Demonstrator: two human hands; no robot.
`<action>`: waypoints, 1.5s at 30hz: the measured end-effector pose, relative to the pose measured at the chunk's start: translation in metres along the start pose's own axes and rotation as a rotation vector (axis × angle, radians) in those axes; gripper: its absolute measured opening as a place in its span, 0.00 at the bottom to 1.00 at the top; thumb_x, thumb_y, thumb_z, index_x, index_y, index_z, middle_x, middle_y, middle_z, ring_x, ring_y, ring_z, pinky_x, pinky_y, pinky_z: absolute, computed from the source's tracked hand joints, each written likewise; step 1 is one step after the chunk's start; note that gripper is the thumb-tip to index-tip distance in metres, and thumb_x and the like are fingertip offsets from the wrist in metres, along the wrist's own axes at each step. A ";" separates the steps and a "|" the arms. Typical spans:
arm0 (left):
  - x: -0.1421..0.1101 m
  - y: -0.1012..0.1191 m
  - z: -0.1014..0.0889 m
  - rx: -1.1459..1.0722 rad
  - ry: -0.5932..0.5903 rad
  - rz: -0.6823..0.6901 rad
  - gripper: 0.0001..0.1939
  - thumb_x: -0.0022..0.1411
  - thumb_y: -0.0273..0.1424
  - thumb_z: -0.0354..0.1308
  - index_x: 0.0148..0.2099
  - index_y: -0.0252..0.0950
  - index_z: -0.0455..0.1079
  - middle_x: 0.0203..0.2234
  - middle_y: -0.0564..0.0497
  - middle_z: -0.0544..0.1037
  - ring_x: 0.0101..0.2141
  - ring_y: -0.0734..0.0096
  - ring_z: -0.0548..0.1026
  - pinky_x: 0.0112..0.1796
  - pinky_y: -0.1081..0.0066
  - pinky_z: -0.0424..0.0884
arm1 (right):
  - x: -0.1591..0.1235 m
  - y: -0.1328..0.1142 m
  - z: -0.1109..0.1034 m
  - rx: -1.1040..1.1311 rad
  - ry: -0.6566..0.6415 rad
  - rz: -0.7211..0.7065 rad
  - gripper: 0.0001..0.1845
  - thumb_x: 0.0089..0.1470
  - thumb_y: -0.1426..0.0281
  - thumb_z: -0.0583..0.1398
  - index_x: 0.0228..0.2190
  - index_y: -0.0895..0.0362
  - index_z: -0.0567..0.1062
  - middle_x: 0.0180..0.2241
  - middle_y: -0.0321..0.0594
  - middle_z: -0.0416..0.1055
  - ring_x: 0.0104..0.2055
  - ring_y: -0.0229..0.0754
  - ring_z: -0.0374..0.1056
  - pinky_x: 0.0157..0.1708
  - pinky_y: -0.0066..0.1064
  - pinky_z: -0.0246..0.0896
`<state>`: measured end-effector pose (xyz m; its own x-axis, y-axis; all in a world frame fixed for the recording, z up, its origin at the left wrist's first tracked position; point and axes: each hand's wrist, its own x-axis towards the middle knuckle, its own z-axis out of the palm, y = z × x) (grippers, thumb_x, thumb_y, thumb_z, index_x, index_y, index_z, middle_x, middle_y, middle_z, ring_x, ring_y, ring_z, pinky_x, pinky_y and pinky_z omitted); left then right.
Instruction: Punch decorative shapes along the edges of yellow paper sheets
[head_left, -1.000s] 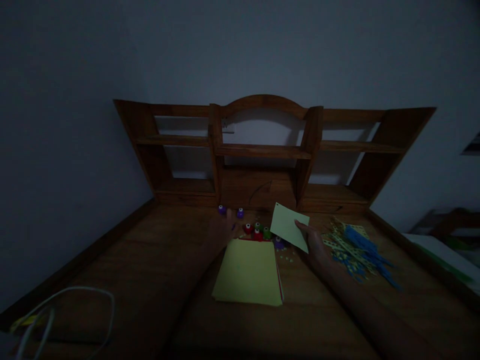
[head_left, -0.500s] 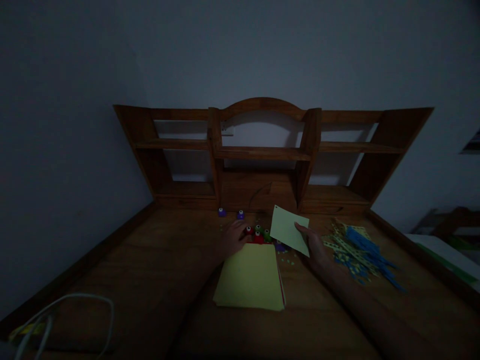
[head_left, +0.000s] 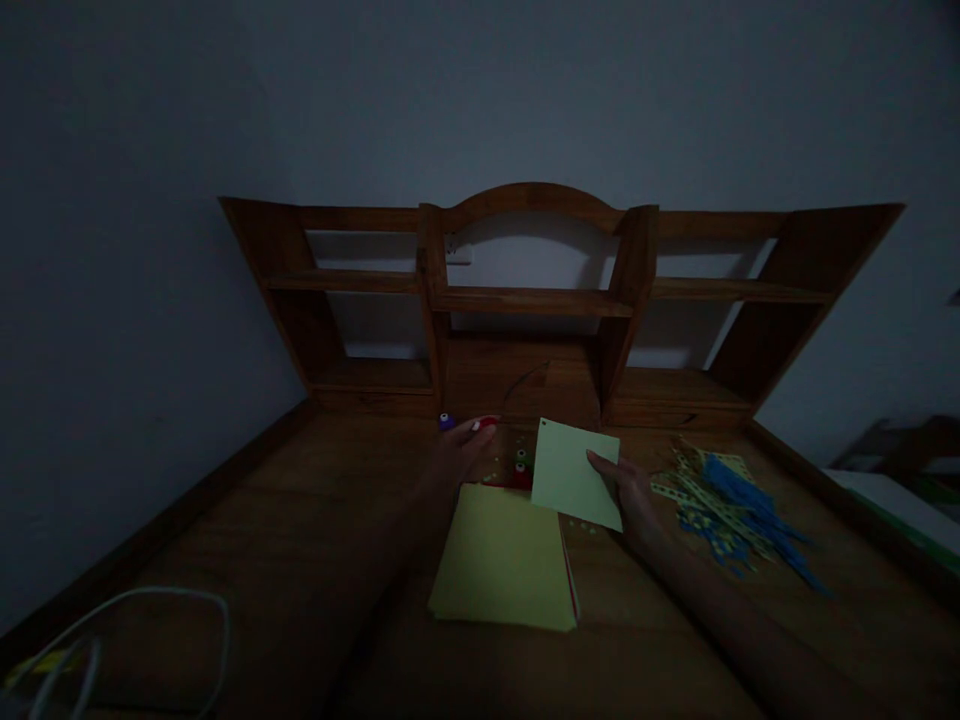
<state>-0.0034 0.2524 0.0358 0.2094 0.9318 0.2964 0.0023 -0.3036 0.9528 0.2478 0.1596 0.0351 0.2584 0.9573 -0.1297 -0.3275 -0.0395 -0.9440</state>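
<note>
My left hand [head_left: 457, 452] is closed on a small red craft punch [head_left: 487, 423] with a white button, lifted near the back of the desk. A purple punch [head_left: 445, 422] stands just beyond its fingers. My right hand [head_left: 630, 490] pinches the right edge of a pale yellow-green paper sheet [head_left: 576, 473], with a small dark spot at its upper left corner. That sheet partly covers a red punch [head_left: 521, 475] and a green punch [head_left: 523, 456]. Below both hands lies a stack of yellow paper [head_left: 504, 560], with a red edge showing.
Yellow and blue paper strips [head_left: 739, 505] lie heaped on the right. Small paper bits [head_left: 583, 526] are scattered near the stack. A wooden shelf unit [head_left: 532, 302] stands along the back of the wooden desk [head_left: 300, 510]. A white cable [head_left: 150, 590] loops at lower left.
My left hand has moved up and away from the cluster and now holds a red punch. The sheet in my right hand has shifted slightly left and down, more upright.
</note>
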 end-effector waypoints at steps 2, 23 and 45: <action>-0.002 0.002 0.003 -0.310 -0.079 -0.147 0.15 0.59 0.38 0.58 0.45 0.35 0.73 0.42 0.44 0.76 0.43 0.64 0.74 0.49 0.62 0.66 | -0.005 0.001 0.002 -0.057 -0.011 -0.034 0.20 0.42 0.59 0.68 0.34 0.61 0.77 0.30 0.45 0.78 0.27 0.48 0.74 0.26 0.35 0.68; -0.017 0.005 0.016 -0.578 -0.311 -0.629 0.27 0.57 0.57 0.40 0.23 0.38 0.54 0.08 0.61 0.50 0.08 0.81 0.48 0.11 0.77 0.44 | -0.027 -0.003 0.011 -0.491 -0.135 -0.261 0.21 0.50 0.52 0.61 0.27 0.59 0.75 0.25 0.41 0.74 0.24 0.43 0.68 0.21 0.28 0.60; -0.024 0.004 0.036 -0.507 -0.312 -0.264 0.23 0.58 0.54 0.51 0.31 0.38 0.56 0.14 0.61 0.60 0.14 0.82 0.56 0.17 0.79 0.58 | -0.024 -0.003 0.011 -0.501 -0.145 -0.279 0.22 0.48 0.51 0.61 0.26 0.59 0.75 0.25 0.40 0.75 0.24 0.43 0.68 0.21 0.28 0.61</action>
<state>0.0264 0.2213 0.0300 0.5394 0.8374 0.0880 -0.3534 0.1303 0.9264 0.2325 0.1401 0.0449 0.1345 0.9790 0.1533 0.2133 0.1224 -0.9693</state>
